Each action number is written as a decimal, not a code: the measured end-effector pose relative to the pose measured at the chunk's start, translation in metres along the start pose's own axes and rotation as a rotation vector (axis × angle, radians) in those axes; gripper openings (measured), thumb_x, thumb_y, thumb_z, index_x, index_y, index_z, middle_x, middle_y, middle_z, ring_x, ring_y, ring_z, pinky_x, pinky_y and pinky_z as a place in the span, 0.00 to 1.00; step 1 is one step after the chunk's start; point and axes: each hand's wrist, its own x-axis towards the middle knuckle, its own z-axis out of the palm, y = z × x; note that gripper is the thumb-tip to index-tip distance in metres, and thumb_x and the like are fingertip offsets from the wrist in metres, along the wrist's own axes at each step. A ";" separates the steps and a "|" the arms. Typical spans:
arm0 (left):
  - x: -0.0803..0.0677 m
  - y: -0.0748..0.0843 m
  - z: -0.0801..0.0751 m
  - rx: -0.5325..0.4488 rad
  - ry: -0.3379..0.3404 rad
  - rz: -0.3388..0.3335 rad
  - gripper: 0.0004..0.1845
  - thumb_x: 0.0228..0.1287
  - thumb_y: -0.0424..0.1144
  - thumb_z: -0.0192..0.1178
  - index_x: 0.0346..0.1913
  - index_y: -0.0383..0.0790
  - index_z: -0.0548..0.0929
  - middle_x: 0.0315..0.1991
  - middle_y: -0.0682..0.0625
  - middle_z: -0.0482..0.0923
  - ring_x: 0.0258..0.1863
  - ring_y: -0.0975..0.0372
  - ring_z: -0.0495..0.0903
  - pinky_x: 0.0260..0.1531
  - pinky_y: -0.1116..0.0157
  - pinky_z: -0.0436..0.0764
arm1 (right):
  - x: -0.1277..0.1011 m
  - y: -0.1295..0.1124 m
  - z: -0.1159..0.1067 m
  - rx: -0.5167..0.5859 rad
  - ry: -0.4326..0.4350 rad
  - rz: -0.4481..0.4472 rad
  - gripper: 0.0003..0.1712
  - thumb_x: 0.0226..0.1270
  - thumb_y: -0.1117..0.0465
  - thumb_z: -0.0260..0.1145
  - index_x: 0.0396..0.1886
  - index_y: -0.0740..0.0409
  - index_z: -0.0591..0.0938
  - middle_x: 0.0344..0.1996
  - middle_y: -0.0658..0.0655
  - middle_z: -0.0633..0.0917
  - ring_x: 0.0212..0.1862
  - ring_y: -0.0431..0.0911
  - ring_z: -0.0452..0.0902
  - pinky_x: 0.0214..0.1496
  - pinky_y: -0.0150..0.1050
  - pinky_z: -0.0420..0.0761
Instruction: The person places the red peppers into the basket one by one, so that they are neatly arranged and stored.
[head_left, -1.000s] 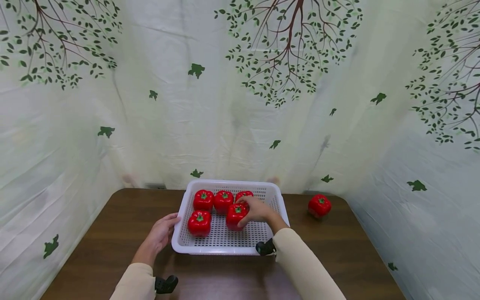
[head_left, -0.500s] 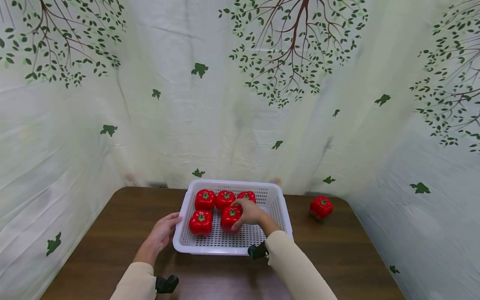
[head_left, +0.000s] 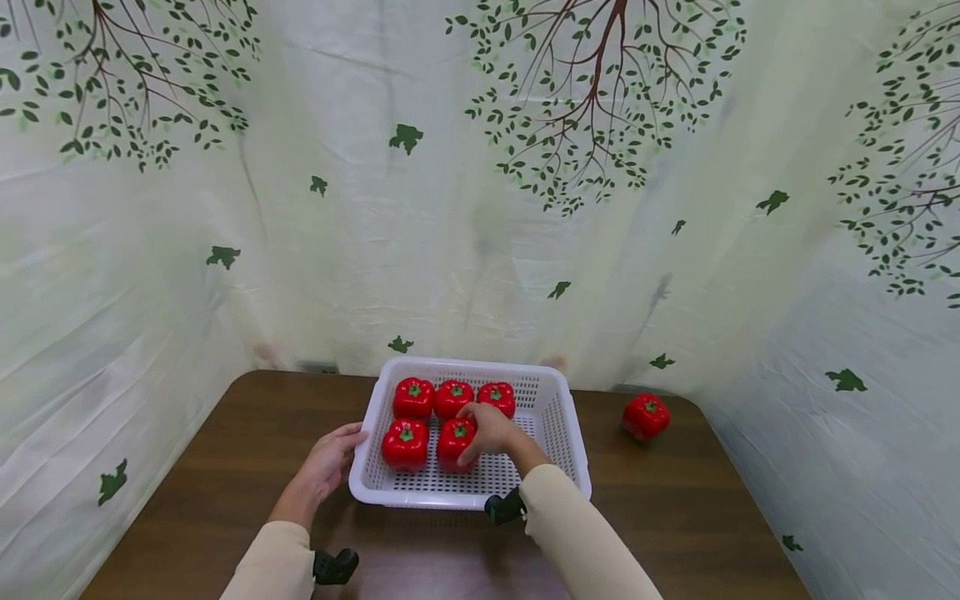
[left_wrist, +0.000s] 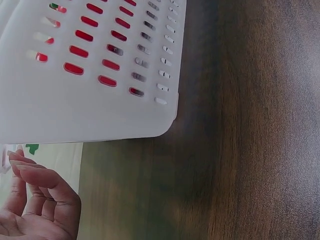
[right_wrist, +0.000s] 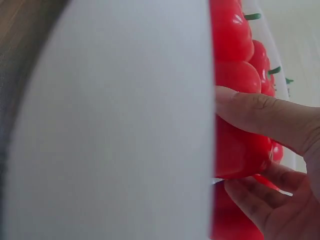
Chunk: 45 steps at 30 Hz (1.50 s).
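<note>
1. The right hand [head_left: 491,427] reaches into the white basket [head_left: 558,433] and grips a red pepper [head_left: 452,440], thumb on one side and fingers curled round the other.
2. That pepper sits in the front row of the basket, just beside a second front-row pepper [head_left: 405,444] on its left.
3. Three more peppers [head_left: 452,397] line the back row, side by side.
4. The left hand [head_left: 330,464] rests against the basket's left wall, fingers relaxed and gripping nothing.
5. The basket stands on the dark wooden surface [head_left: 225,467], near its far edge.
6. A lone pepper [head_left: 646,416] stands on the surface to the right, well apart from the basket.
7. A leaf-printed cloth [head_left: 480,208] hangs behind.
</note>
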 end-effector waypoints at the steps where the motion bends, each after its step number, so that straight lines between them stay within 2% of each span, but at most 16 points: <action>1: 0.000 0.000 0.000 0.000 -0.001 0.001 0.26 0.72 0.43 0.53 0.65 0.30 0.66 0.48 0.48 0.81 0.44 0.59 0.81 0.45 0.54 0.80 | 0.000 0.000 0.001 0.003 0.002 0.000 0.40 0.39 0.61 0.83 0.56 0.50 0.76 0.54 0.54 0.78 0.56 0.51 0.71 0.56 0.53 0.77; 5: 0.001 0.000 0.002 -0.001 -0.004 0.006 0.25 0.72 0.42 0.53 0.64 0.30 0.66 0.46 0.49 0.81 0.43 0.59 0.81 0.43 0.55 0.81 | -0.001 0.001 0.003 0.025 0.006 0.008 0.40 0.38 0.61 0.83 0.55 0.48 0.76 0.54 0.54 0.77 0.57 0.52 0.71 0.56 0.53 0.78; 13: 0.000 0.001 0.004 0.021 0.008 -0.002 0.26 0.72 0.43 0.52 0.65 0.31 0.65 0.49 0.46 0.80 0.45 0.57 0.81 0.44 0.54 0.81 | -0.005 0.004 0.000 0.067 0.009 0.003 0.41 0.38 0.60 0.83 0.56 0.49 0.75 0.53 0.55 0.77 0.56 0.53 0.71 0.54 0.53 0.78; 19: 0.000 0.001 0.004 0.035 0.005 -0.007 0.28 0.72 0.45 0.53 0.66 0.31 0.64 0.51 0.44 0.79 0.46 0.56 0.80 0.45 0.52 0.80 | -0.012 0.010 -0.006 0.204 0.029 -0.023 0.40 0.42 0.62 0.81 0.58 0.55 0.74 0.54 0.61 0.76 0.57 0.58 0.70 0.54 0.52 0.79; 25: 0.001 0.000 0.002 0.062 0.013 -0.004 0.28 0.72 0.46 0.52 0.67 0.32 0.64 0.52 0.44 0.78 0.45 0.57 0.80 0.43 0.56 0.80 | -0.019 0.019 -0.015 0.260 0.034 -0.044 0.41 0.44 0.62 0.80 0.61 0.58 0.73 0.55 0.64 0.76 0.57 0.59 0.71 0.55 0.51 0.78; 33: 0.002 0.000 0.001 0.053 -0.003 -0.005 0.30 0.71 0.48 0.54 0.67 0.32 0.64 0.52 0.45 0.78 0.47 0.57 0.79 0.47 0.52 0.79 | -0.030 0.036 -0.033 0.245 0.038 -0.052 0.42 0.42 0.62 0.81 0.60 0.57 0.73 0.56 0.65 0.75 0.59 0.62 0.69 0.54 0.55 0.77; 40: 0.002 0.000 0.002 0.042 -0.002 -0.021 0.30 0.72 0.47 0.53 0.68 0.32 0.62 0.57 0.41 0.74 0.49 0.55 0.78 0.53 0.47 0.76 | -0.040 0.053 -0.048 0.302 0.026 -0.077 0.42 0.44 0.61 0.80 0.61 0.59 0.72 0.59 0.67 0.73 0.61 0.65 0.66 0.55 0.57 0.76; 45: 0.002 0.001 0.003 0.057 -0.002 -0.023 0.31 0.72 0.48 0.53 0.69 0.33 0.61 0.60 0.38 0.71 0.50 0.55 0.78 0.53 0.49 0.77 | -0.048 0.068 -0.060 0.378 0.051 -0.071 0.42 0.47 0.62 0.79 0.63 0.59 0.70 0.61 0.67 0.71 0.62 0.65 0.66 0.57 0.58 0.75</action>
